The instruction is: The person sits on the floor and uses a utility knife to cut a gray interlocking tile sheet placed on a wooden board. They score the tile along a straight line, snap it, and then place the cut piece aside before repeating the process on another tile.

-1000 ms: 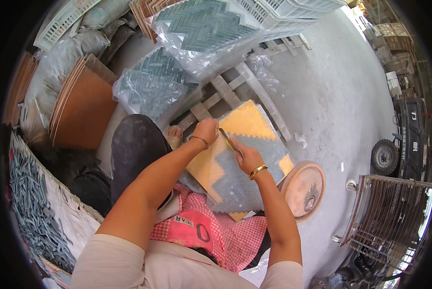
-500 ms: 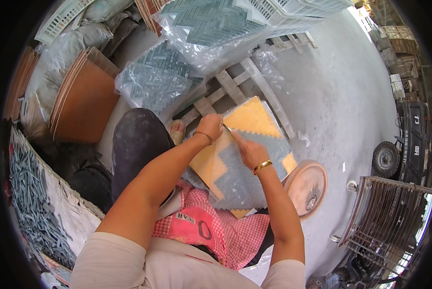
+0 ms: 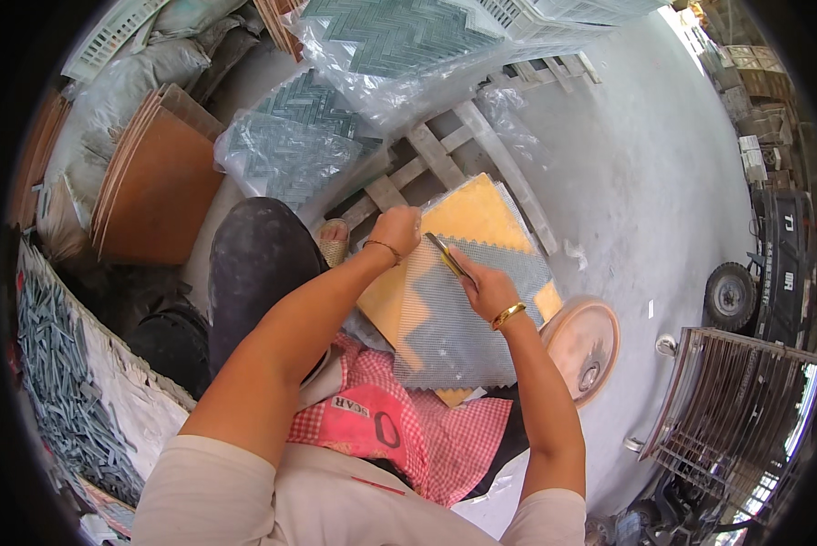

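My right hand (image 3: 486,284) grips a slim utility knife (image 3: 445,253) with a yellowish body, its tip pointing up and left. Under it lies a grey mesh-backed mosaic tile sheet (image 3: 472,337) with zigzag edges. The sheet rests on a yellow-orange board (image 3: 477,211), tilted across my lap. My left hand (image 3: 397,229) is closed in a fist at the board's upper left edge, close to the knife tip. What its fingers hold, if anything, is hidden.
A wooden pallet (image 3: 436,155) lies beyond the board, beside plastic-wrapped green herringbone tile sheets (image 3: 290,141). A round pinkish lid or stool top (image 3: 586,350) stands at right. Brown boards (image 3: 153,187) lean at left, above a container of loose tile strips (image 3: 58,364). A cart (image 3: 736,419) stands far right.
My right hand has drawn the knife down and right, away from my left fist, so more of the knife shows. The left hand stays nearly in place.
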`<control>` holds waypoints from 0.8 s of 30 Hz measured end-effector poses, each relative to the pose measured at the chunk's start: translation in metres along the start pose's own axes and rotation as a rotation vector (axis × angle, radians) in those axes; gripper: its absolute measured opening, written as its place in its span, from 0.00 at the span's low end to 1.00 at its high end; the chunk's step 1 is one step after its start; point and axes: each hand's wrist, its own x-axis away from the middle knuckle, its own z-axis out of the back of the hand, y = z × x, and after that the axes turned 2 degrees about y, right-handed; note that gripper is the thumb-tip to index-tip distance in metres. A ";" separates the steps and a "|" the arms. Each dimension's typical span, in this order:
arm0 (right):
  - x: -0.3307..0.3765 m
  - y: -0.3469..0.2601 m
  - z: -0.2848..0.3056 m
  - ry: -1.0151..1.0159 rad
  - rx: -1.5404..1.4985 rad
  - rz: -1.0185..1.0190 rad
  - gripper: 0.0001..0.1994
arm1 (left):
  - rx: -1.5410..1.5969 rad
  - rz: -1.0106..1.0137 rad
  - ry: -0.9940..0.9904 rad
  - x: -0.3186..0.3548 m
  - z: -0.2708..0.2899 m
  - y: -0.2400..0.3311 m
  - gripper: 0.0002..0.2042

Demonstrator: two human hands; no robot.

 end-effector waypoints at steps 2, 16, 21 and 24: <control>-0.002 -0.002 -0.002 0.000 0.035 -0.010 0.26 | 0.016 0.024 -0.002 0.002 0.001 -0.001 0.04; -0.014 -0.006 -0.002 -0.047 0.079 -0.012 0.25 | 0.038 -0.004 0.016 0.001 0.001 0.000 0.04; -0.015 -0.007 0.001 -0.061 0.259 0.001 0.25 | 0.057 0.004 0.006 0.001 0.002 -0.001 0.03; -0.015 -0.008 0.002 -0.055 0.334 -0.001 0.25 | 0.050 0.004 -0.010 0.000 0.003 0.001 0.03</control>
